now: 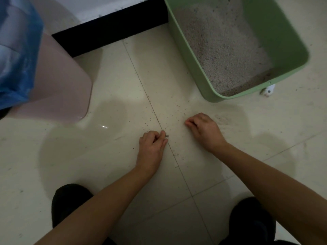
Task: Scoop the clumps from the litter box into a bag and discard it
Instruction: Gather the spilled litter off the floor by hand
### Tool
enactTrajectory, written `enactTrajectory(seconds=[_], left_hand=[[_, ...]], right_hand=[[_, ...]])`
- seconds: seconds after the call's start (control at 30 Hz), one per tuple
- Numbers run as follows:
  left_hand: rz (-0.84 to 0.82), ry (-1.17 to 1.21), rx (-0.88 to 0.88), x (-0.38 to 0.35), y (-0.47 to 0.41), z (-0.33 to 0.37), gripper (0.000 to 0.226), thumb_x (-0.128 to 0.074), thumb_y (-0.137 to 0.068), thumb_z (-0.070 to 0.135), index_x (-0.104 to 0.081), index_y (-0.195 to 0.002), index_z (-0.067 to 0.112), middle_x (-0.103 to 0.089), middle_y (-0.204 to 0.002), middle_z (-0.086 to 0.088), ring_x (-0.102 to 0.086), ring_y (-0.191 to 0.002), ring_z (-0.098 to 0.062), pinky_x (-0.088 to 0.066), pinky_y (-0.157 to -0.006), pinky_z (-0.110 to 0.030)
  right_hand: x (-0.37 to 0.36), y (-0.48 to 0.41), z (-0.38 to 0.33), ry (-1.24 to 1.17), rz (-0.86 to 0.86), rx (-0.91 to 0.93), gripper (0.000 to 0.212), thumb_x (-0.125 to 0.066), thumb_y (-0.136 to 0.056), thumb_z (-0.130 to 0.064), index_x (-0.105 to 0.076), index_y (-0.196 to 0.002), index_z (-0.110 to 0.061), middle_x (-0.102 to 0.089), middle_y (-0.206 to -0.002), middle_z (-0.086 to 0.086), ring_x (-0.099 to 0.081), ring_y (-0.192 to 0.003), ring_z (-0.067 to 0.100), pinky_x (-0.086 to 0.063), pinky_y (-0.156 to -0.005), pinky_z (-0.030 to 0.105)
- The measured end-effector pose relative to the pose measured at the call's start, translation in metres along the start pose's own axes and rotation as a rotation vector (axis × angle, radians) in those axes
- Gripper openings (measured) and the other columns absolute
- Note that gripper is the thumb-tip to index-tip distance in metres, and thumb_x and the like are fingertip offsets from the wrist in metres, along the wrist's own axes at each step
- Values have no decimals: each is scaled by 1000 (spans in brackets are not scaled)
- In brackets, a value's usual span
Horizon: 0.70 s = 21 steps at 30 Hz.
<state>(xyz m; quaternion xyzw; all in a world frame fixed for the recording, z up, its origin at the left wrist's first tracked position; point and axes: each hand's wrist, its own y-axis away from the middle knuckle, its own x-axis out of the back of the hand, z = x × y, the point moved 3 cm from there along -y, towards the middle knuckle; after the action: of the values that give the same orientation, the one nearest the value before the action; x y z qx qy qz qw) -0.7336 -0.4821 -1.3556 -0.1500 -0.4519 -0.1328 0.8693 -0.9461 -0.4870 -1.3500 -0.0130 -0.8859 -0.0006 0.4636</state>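
The likeliest trouble, in our judgement, lies on the floor (106, 156) between the two containers: dark grains (160, 121) are scattered along the tile seam. Picked up bit by bit, they can slip from the fingers, get ground underfoot or be carried further out. The dim light makes small ones easy to miss. A second risk is the carry to the bag, which stands well apart from the box, so anything lifted across may drop again.

At far left we see a blue bag (17, 59) lining a pink bin (58, 82); what is inside the bag is out of view. Our left hand (152, 144) is down on the seam, fingers curled, pinching a small dark bit of the grains. Our right hand (203, 128) has its fingers curled with the tips on the floor; we cannot tell whether it holds anything. At far right the green litter box (290, 50) holds pale litter (226, 50), darker at its near corner. We make out no distinct clumps there.
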Motion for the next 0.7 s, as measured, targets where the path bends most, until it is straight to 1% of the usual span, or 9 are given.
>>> enactTrajectory(seconds=[0.17, 0.23, 0.33, 0.4, 0.47, 0.53, 0.57, 0.63, 0.7], left_hand=[[78, 58, 29, 0, -5, 4, 10, -73, -85, 11, -72, -86, 0, -53, -74, -6, -48, -68, -22, -43, -65, -36], [91, 76, 33, -1, -6, 6, 10, -74, -85, 9, -71, -81, 0, -55, -73, -7, -49, -66, -23, -44, -65, -35], [82, 93, -43, -3, -9, 6, 11, -70, -87, 9, -72, -81, 0, -60, -76, -8, -54, -69, -24, -47, -66, -33], [28, 59, -142, -3, -15, 1, 12, -68, -89, 10, -72, -85, -1, -61, -78, -10, -57, -72, -25, -49, -68, -33], [-85, -42, -274, -3, -22, -3, 12, -66, -90, 10, -69, -89, -1, -60, -81, -12, -57, -75, -27, -49, -68, -35], [-211, -145, -365, 1, -28, -12, 8, -67, -87, 7, -65, -91, 1, -59, -83, -13, -56, -75, -28, -47, -67, -35], [-249, -192, -373, 7, -31, -17, 9, -69, -83, 3, -64, -90, 2, -58, -82, -13, -56, -73, -29, -46, -65, -34], [-285, -238, -319, 23, -39, -31, 13, -69, -76, -2, -61, -86, 4, -56, -79, -14, -56, -69, -30, -47, -62, -33], [-248, -245, -228, 49, -54, -42, 9, -63, -77, 0, -60, -85, 3, -55, -80, -17, -58, -70, -34, -45, -63, -33]], right_hand=[[-1, -1, -1, -8, 13, 13, 35, -49, -96, -36, -71, -95, -9, -66, -90, 7, -61, -84, 23, -44, -79, 25], [0, -1, -1, -15, 25, 14, 34, -50, -96, -35, -71, -95, -9, -66, -90, 7, -61, -84, 23, -45, -79, 26], [1, -4, -3, -22, 56, 35, 31, -52, -96, -32, -71, -94, -7, -66, -89, 8, -61, -82, 24, -44, -79, 24], [3, -9, -7, -28, 72, 48, 30, -53, -95, -30, -71, -93, -6, -65, -88, 9, -61, -81, 25, -43, -78, 23], [5, -14, -13, -29, 83, 60, 28, -54, -94, -29, -71, -92, -6, -65, -87, 9, -62, -80, 26, -43, -77, 22], [6, -22, -23, -40, 91, 73, 22, -59, -93, -24, -70, -92, -6, -65, -87, 9, -62, -79, 26, -42, -76, 21], [7, -27, -30, -49, 95, 82, 17, -63, -93, -21, -70, -92, -5, -65, -87, 10, -62, -79, 26, -41, -76, 20], [12, -39, -47, -75, 112, 113, 12, -67, -91, -15, -70, -91, -4, -65, -86, 11, -62, -77, 25, -41, -74, 19], [21, -56, -68, -106, 129, 139, 13, -67, -91, -16, -70, -92, -3, -65, -86, 11, -62, -77, 24, -40, -73, 19]])
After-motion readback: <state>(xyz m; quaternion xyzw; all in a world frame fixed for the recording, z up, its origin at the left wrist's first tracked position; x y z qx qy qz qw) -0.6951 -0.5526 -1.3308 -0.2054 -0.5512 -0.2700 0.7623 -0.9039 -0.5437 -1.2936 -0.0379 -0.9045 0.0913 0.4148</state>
